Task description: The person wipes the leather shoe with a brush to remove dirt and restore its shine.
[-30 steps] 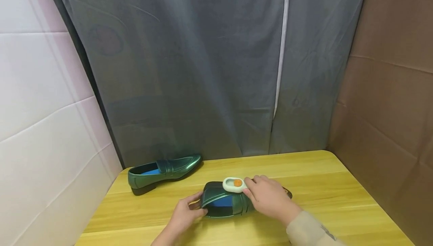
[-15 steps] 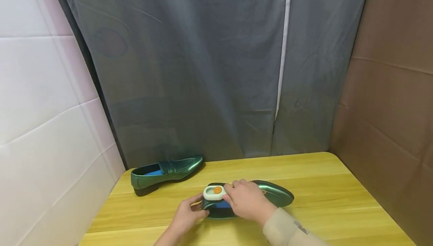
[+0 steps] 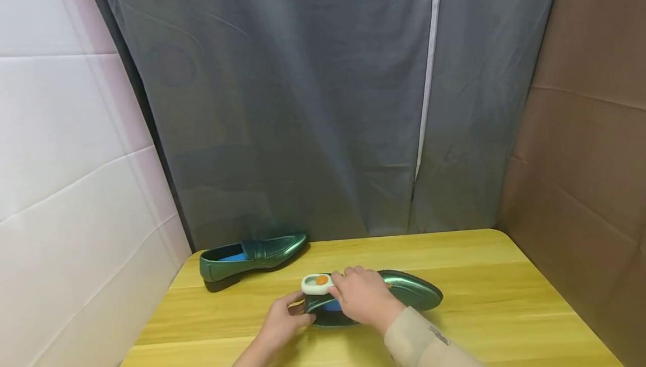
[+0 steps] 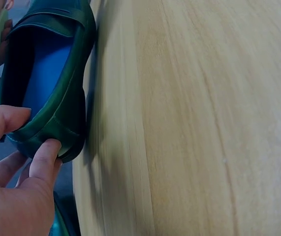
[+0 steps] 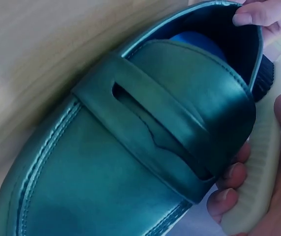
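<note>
My left hand (image 3: 284, 321) pinches the heel of a green metallic loafer (image 3: 416, 291) with a blue insole, thumb inside the collar and fingers outside, as the left wrist view shows. The loafer is tilted on its side, toe to the right. In my right hand (image 3: 364, 295) is a pale shoe brush (image 5: 258, 167) with an orange spot on its head and dark bristles (image 5: 265, 78). The bristles touch the loafer's outer side near the heel. The right hand hides the loafer's middle in the head view.
A second green loafer (image 3: 237, 266) stands upright at the table's back left, toe pointing right. The wooden table (image 3: 504, 311) ends at a grey curtain (image 3: 303, 103) behind. A white panel (image 3: 75, 187) rises on the left, a brown one (image 3: 580, 131) on the right.
My right hand has slid the brush leftward along the loafer's side, from mid-shoe to the heel, uncovering the toe. The left hand keeps its grip on the heel.
</note>
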### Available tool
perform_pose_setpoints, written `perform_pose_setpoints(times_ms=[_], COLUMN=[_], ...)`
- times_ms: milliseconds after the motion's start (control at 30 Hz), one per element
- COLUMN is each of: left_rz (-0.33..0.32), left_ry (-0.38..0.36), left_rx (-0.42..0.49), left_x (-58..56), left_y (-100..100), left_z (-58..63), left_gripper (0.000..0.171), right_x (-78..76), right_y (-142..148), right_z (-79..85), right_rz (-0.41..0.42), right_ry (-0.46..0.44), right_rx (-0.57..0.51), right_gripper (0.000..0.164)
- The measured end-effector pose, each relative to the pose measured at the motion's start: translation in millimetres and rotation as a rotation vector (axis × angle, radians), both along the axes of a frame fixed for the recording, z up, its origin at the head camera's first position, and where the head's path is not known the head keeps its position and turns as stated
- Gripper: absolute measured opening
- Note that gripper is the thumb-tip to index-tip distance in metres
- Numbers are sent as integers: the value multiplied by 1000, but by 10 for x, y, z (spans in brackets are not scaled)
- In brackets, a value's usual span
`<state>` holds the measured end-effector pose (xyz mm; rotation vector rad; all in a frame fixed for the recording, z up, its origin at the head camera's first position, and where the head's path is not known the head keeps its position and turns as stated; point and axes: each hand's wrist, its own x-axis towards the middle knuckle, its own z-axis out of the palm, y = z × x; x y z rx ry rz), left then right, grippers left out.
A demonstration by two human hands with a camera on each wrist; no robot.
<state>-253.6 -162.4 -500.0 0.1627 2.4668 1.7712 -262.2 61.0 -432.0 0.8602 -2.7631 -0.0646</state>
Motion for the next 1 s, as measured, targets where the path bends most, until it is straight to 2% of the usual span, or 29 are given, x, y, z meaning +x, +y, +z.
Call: perform_pose_setpoints(times_ms=[133,367,700,1000], left_rz=[-8,-17,-12,-13], left_ry=[5,-3,-24,-26], left_rx=[41,91,82,70], left_x=[-2,-13,-23,-26], left_y=[11,14,4,-4], left_z=[-19,-43,-39,-40], left_gripper=[68,65,65,66], right_x=[-38,-79,-75,-31], right_y=[27,131,437,679], right_z=[15,69,151,170], right_rz=[-21,-66,-167,-179], right_ry=[11,-53,-114,-129], right_rx=[-11,-38,-100,-159], right_gripper=[35,32,34,31])
